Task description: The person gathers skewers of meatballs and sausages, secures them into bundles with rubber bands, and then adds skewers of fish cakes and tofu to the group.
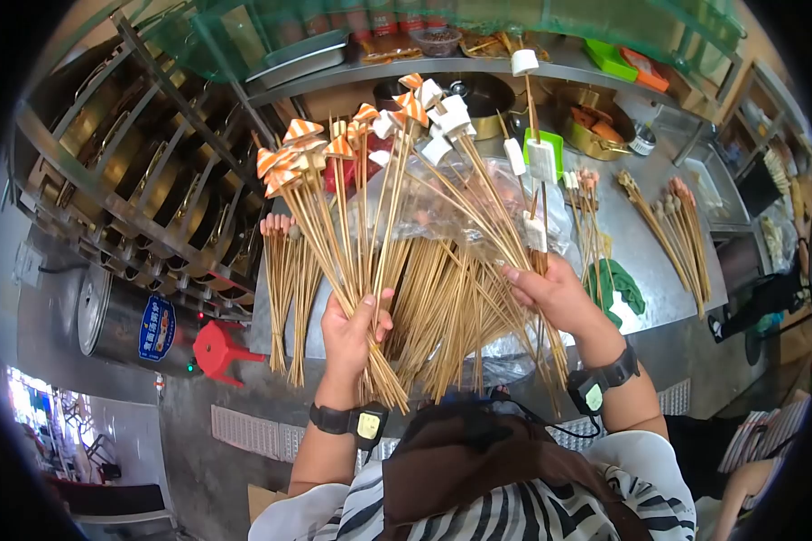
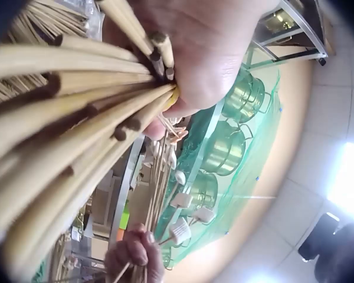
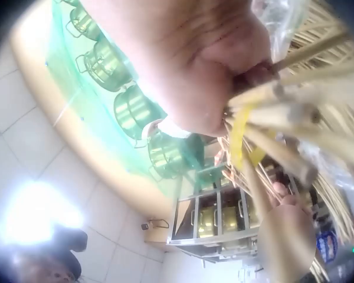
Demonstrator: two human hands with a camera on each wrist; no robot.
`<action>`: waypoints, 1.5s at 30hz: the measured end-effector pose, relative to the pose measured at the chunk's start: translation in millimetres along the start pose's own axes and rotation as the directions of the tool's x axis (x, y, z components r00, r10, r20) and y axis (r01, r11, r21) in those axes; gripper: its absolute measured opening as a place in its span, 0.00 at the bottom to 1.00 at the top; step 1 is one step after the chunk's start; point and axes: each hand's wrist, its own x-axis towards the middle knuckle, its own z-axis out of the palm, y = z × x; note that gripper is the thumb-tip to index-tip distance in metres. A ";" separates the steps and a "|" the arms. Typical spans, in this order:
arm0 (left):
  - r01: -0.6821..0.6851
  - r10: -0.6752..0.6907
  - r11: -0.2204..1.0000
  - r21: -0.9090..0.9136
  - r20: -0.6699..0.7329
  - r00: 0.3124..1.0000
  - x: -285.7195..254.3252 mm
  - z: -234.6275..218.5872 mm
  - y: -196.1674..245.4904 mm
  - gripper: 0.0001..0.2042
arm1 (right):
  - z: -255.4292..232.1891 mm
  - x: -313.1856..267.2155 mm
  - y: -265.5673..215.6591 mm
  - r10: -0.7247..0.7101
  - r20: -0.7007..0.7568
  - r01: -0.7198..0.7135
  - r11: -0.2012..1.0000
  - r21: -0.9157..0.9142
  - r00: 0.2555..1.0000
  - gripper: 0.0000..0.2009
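In the head view my left hand (image 1: 356,329) grips a bundle of wooden skewers (image 1: 338,239) below their middle. Their tips carry orange-and-white striped triangular pieces (image 1: 303,131). My right hand (image 1: 555,293) holds a second bunch of skewers (image 1: 483,212), fanned out, with white chunks (image 1: 451,115) on the tips. Some of these stand more upright, bearing white pieces (image 1: 541,160) along the stick. A yellow band (image 3: 239,138) shows on the sticks at the right hand in the right wrist view. Between and below the hands lies a large pile of skewers (image 1: 438,316), partly in clear plastic (image 1: 424,203).
More skewer bundles lie on the metal table at left (image 1: 284,307) and right (image 1: 668,234). Behind are brass pots (image 1: 595,122) and a shelf (image 1: 307,81) with trays. A pot rack (image 1: 153,171) stands left, above a red stool (image 1: 218,350). Another person sits at the lower right.
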 end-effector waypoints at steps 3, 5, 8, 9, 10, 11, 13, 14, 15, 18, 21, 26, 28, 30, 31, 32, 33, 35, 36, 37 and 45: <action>0.118 -0.099 0.985 -0.128 0.147 0.984 -5.4 0.2 -3.7 0.08 | 16.9 -0.6 -7.0 0.099 0.045 -0.101 0.994 0.037 0.994 0.07; 0.139 -0.101 0.959 -0.246 0.162 0.982 -4.7 6.2 -5.1 0.07 | 26.7 -0.9 -8.9 0.086 0.128 -0.086 0.996 -0.010 0.988 0.09; 0.178 -0.091 0.839 -0.514 0.189 0.978 6.6 -2.1 -15.5 0.07 | 20.9 0.6 -8.7 0.037 0.231 -0.014 0.995 -0.102 0.972 0.08; 0.174 -0.086 0.836 -0.521 0.187 0.978 7.4 -2.6 -12.7 0.07 | 15.1 -0.9 -8.0 0.038 0.233 -0.013 0.994 -0.111 0.972 0.08; 0.142 -0.078 0.846 -0.514 0.144 0.986 8.6 -1.4 -8.0 0.07 | 9.4 -1.5 -6.2 0.054 0.230 -0.031 0.994 -0.102 0.972 0.08; 0.111 -0.070 0.857 -0.503 0.100 0.993 8.6 -0.7 -4.7 0.07 | 7.7 -1.9 -4.9 0.070 0.228 -0.050 0.995 -0.090 0.971 0.08; 0.147 -0.085 0.876 -0.460 0.154 0.984 6.7 5.1 -4.7 0.09 | 13.8 -1.4 -5.9 0.067 0.146 -0.048 0.990 -0.130 0.987 0.08; 0.171 -0.102 0.884 -0.434 0.178 0.979 5.5 10.1 -5.3 0.09 | 11.1 4.3 -0.2 -0.053 0.113 0.093 0.916 -0.391 0.992 0.08; 0.194 -0.119 0.892 -0.407 0.203 0.972 3.8 16.7 -6.6 0.08 | 10.4 8.7 2.2 -0.180 0.112 0.210 0.754 -0.622 0.977 0.08; 0.230 -0.151 0.896 -0.381 0.227 0.962 2.9 30.2 -17.1 0.08 | 26.3 4.6 -29.0 -0.032 0.100 0.060 0.954 -0.292 0.994 0.08; 0.195 -0.119 0.877 -0.440 0.194 0.974 12.9 22.1 -13.9 0.08 | 25.2 8.0 -20.4 0.142 0.160 -0.155 0.985 0.073 0.977 0.09; 0.119 -0.093 0.838 -0.533 0.077 0.993 24.0 0.5 -9.9 0.08 | 12.8 5.8 -13.6 0.150 0.300 -0.095 0.977 -0.191 0.942 0.14; 0.125 -0.086 0.814 -0.567 0.095 0.992 21.7 9.1 -13.7 0.09 | 10.6 4.3 -12.2 0.174 0.313 -0.095 0.963 -0.251 0.934 0.11; 0.152 -0.092 0.779 -0.608 0.129 0.987 19.7 13.3 -12.5 0.10 | 13.5 2.6 -4.3 0.131 0.276 -0.052 0.959 -0.278 0.952 0.09; 0.162 -0.095 0.779 -0.606 0.142 0.985 20.0 11.3 -10.8 0.10 | 12.6 2.9 -0.3 0.083 0.236 -0.005 0.950 -0.313 0.968 0.09; 0.164 -0.073 0.781 -0.603 0.174 0.982 19.8 7.2 -9.0 0.10 | 6.8 6.3 4.8 -0.130 0.292 0.274 0.801 -0.533 0.948 0.12; 0.171 -0.053 0.783 -0.598 0.210 0.976 18.9 4.5 -7.3 0.10 | 5.2 4.7 3.5 -0.131 0.272 0.264 0.801 -0.537 0.953 0.12; 0.205 -0.075 0.802 -0.561 0.247 0.966 14.3 5.3 -2.3 0.11 | 5.7 2.2 -0.8 -0.143 0.214 0.235 0.828 -0.509 0.966 0.11; 0.220 -0.074 0.821 -0.527 0.284 0.956 12.5 3.6 -3.3 0.11 | 4.3 0.4 -6.7 0.085 0.217 -0.013 0.949 -0.314 0.972 0.09; 0.228 -0.072 0.839 -0.494 0.315 0.946 11.6 1.8 -3.9 0.11 | 3.5 -2.5 -11.7 0.084 0.204 -0.017 0.951 -0.310 0.975 0.09; 0.122 -0.118 0.789 -0.603 0.047 0.992 25.3 -11.1 6.5 0.14 | -27.9 -28.5 -10.7 0.107 0.315 -0.075 0.991 -0.113 0.943 0.09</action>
